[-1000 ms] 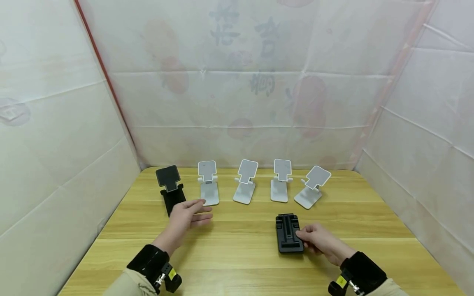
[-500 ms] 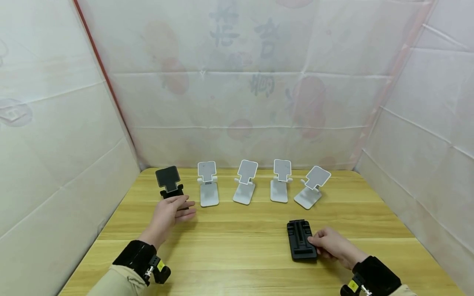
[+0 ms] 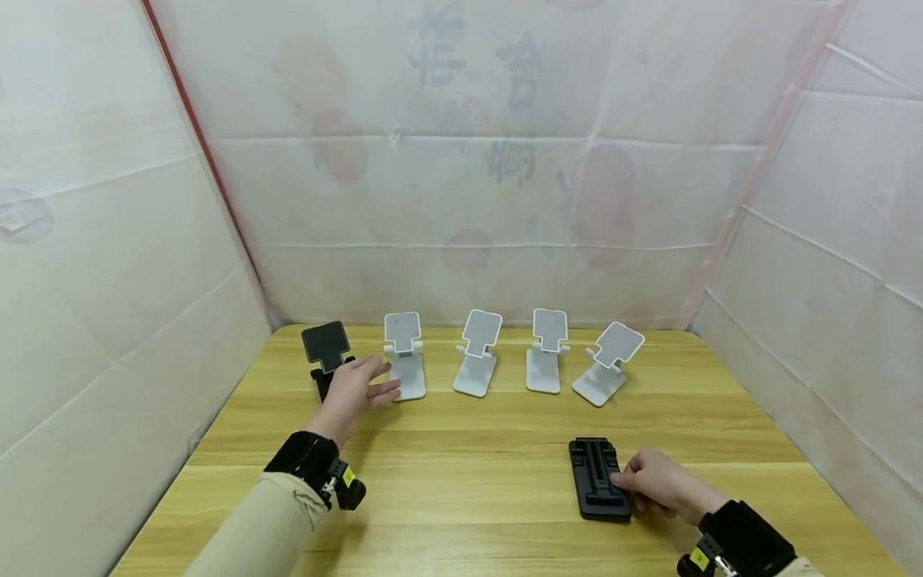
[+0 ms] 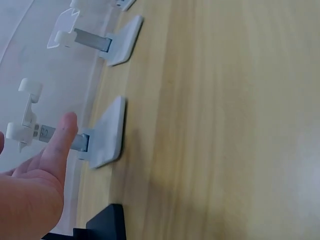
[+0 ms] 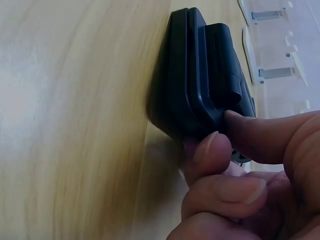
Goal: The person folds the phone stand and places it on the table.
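My right hand [image 3: 662, 483] pinches the right edge of a folded black phone stand [image 3: 598, 485], thumb on top and fingers curled at its side. The right wrist view shows the stand's thick edge [image 5: 195, 75] close to the wooden surface. On the left side, my left hand [image 3: 352, 394] reaches forward with fingers extended, holding nothing. It partly hides an unfolded black phone stand [image 3: 326, 346]. Its fingertips overlap the base of the nearest white phone stand [image 3: 409, 377]; contact is unclear. The thumb passes before that white stand's stem [image 4: 79, 142] in the left wrist view.
More unfolded white phone stands, the middle one [image 3: 478, 353], another [image 3: 548, 351] and the far-right one [image 3: 609, 365], stand along the back of the wooden table [image 3: 461, 473]. White patterned cloth [image 3: 447, 200] hangs behind and on both sides.
My right hand has moved the folded black phone stand to the right and nearer the front. My left hand has swung left, then back right and slightly farther forward toward the white stand.
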`<state>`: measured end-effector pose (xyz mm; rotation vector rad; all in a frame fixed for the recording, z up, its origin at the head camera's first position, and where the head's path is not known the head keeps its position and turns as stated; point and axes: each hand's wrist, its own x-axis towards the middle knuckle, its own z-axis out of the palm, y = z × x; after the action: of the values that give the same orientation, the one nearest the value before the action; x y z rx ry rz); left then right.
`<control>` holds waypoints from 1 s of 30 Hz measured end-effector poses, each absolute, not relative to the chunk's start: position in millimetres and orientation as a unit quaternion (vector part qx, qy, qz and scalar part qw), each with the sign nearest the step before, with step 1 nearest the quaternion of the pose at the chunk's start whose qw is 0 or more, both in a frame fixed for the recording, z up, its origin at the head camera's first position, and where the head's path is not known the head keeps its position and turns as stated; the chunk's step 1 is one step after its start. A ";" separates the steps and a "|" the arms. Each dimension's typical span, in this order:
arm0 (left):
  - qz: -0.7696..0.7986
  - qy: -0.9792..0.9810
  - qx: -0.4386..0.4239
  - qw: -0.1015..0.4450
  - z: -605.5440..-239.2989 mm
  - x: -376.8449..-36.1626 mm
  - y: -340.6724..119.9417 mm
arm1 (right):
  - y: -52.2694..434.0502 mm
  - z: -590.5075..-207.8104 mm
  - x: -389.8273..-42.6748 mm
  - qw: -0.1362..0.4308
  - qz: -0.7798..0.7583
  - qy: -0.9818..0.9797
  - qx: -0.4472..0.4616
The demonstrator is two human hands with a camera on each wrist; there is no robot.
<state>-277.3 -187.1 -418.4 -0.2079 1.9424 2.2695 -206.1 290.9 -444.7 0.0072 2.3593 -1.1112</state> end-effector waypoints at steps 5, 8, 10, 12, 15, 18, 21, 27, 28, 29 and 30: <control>0.779 0.618 -0.061 0.086 -415.2 -287.9 -180.2 | 291.2 -440.6 -206.2 0.281 -0.390 0.877 -0.001; 0.797 0.595 -0.056 0.089 -412.8 -292.9 -177.8 | 291.1 -437.9 -207.1 0.289 -0.381 0.878 -0.013; 0.808 0.580 -0.055 0.089 -411.1 -295.7 -176.7 | 291.1 -436.9 -207.5 0.288 -0.375 0.881 -0.018; 0.817 0.567 -0.055 0.091 -409.8 -297.4 -175.9 | 291.2 -436.4 -208.0 0.284 -0.373 0.883 -0.019; 0.828 0.550 -0.058 0.094 -408.0 -298.4 -175.6 | 290.6 -436.9 -208.7 0.278 -0.364 0.889 -0.012; 0.836 0.536 -0.062 0.101 -406.2 -298.5 -176.4 | 289.5 -436.9 -209.6 0.276 -0.358 0.892 -0.010; 0.841 0.525 -0.074 0.107 -404.6 -298.1 -177.2 | 288.1 -436.8 -209.7 0.273 -0.353 0.895 -0.008; 0.830 0.538 -0.109 0.103 -403.0 -295.9 -175.6 | 284.7 -437.5 -209.6 0.253 -0.324 0.912 0.009; 0.826 0.542 -0.118 0.100 -403.4 -295.5 -175.1 | 283.9 -437.9 -209.6 0.248 -0.318 0.915 0.013; 0.821 0.549 -0.123 0.097 -404.4 -295.4 -174.9 | 283.4 -438.7 -209.7 0.242 -0.311 0.919 0.018; 0.817 0.555 -0.128 0.094 -405.2 -295.1 -174.3 | 282.9 -439.4 -209.8 0.237 -0.306 0.922 0.020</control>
<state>-295.1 -174.3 -405.2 -0.3792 1.6466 2.4221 -209.8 282.9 -439.4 0.0554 2.5264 -0.8391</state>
